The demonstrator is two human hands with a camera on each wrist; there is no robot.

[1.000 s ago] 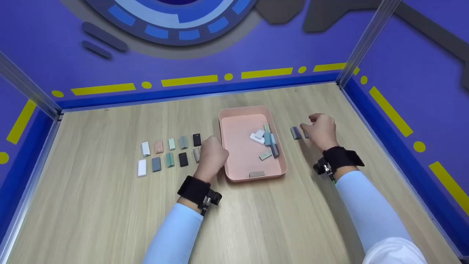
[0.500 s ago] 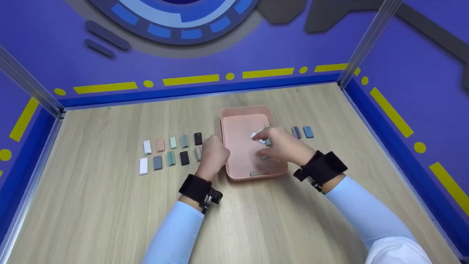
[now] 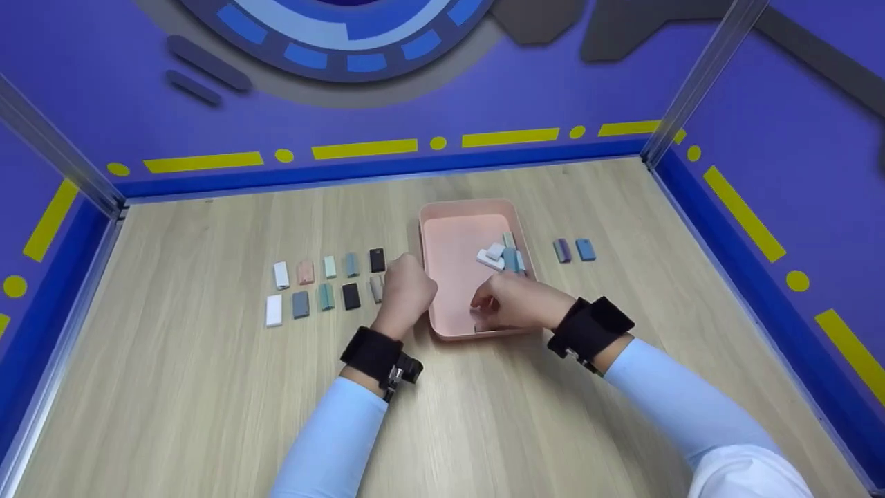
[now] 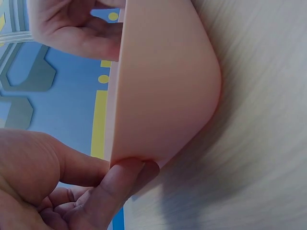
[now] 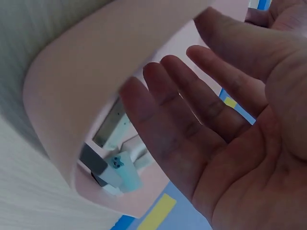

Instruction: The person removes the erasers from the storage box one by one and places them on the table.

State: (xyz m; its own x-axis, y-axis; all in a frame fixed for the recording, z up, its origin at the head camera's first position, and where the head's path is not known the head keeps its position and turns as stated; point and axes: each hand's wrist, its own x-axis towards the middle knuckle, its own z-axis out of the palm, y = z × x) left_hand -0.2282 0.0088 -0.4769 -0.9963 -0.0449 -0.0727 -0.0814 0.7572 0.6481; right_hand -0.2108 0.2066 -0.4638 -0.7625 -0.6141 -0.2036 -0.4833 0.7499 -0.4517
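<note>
The pink tray (image 3: 456,277) stands on the table. My left hand (image 3: 408,290) holds its left side, thumb and a finger pinching the wall (image 4: 144,110) in the left wrist view. Inside the tray is my right hand (image 3: 518,301), at the near end. In the right wrist view its fingers (image 5: 163,129) are loosely bent, with nothing seen between them. Small oblong blocks lie along the tray's right side: white (image 3: 489,259), teal (image 3: 510,259), and a grey one (image 5: 96,165). Another block at the near end is mostly hidden by the right hand.
Left of the tray, several small blocks stand in two rows, among them a white one (image 3: 274,310) and a black one (image 3: 351,296). To the right lie a purple-striped block (image 3: 562,250) and a blue block (image 3: 585,250). Blue walls (image 3: 373,166) border the table.
My right hand has left the blue block on the table at the right, come over the tray, and moved down to its near end. The left hand keeps its hold on the tray.
</note>
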